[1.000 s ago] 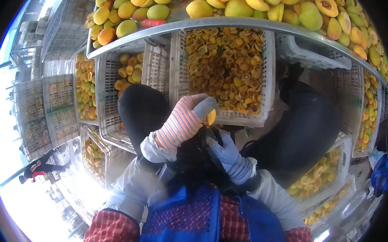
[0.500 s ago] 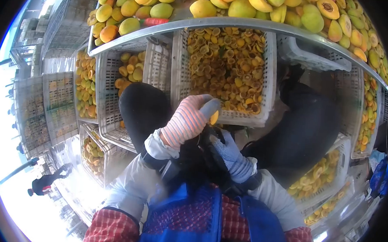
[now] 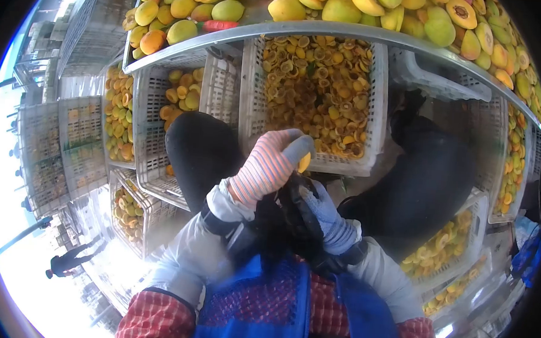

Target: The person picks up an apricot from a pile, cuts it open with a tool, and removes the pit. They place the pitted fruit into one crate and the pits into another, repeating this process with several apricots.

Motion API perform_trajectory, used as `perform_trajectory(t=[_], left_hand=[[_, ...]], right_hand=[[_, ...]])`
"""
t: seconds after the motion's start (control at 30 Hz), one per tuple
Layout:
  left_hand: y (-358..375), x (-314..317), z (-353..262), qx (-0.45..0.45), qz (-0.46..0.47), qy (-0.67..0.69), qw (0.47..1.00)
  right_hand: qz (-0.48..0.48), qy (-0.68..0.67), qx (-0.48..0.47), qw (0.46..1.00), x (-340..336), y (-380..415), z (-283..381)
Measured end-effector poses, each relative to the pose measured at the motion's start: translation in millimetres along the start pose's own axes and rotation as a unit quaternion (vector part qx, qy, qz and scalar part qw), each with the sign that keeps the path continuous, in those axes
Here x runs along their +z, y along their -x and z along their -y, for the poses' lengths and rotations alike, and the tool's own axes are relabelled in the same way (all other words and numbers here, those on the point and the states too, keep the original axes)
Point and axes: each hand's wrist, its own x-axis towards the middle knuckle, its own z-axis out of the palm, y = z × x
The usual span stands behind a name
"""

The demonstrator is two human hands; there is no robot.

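Note:
My left hand (image 3: 266, 164), in a pink-and-grey striped glove, is closed round a yellow piece of fruit (image 3: 305, 163), a peach by its look. Only one edge of the piece shows past the grey glove fingertips. Lower and to the right, my right hand (image 3: 324, 216) wears a blue-grey glove. Its fingers curl in against something black (image 3: 294, 202) between the hands; what they grip there is hidden. Just beyond my hands stands a white crate (image 3: 379, 107), filled with hollowed fruit cups and peelings (image 3: 314, 92).
A metal-edged table (image 3: 327, 29) heaped with whole and halved fruit (image 3: 287, 8) crosses the top. A red-handled tool (image 3: 219, 25) lies on it. Fruit crates (image 3: 142, 138) stand left, another crate (image 3: 476, 232) right. My knees (image 3: 201, 147) flank the middle crate. A person (image 3: 69, 260) walks far left.
My left hand has shifted slightly right and up with the piece of fruit. My right hand has barely moved. The distant person has moved a little.

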Motion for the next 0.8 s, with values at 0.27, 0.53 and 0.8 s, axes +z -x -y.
perform_trajectory(t=[0.27,0.53,0.8], left_hand=[[16,8,18,0.118,-0.038,0.135,0.983],[17,-17,-9,0.105,0.095,0.066,0.988],[18,-14,18,0.108,0.108,0.171,0.973]], right_hand=[[0.112,-0.189,0.296,0.929,17,10,48],[0.156,-0.125,0.296,0.934,34,7,87],[0.279,-0.352,0.336,0.828,24,7,57]])
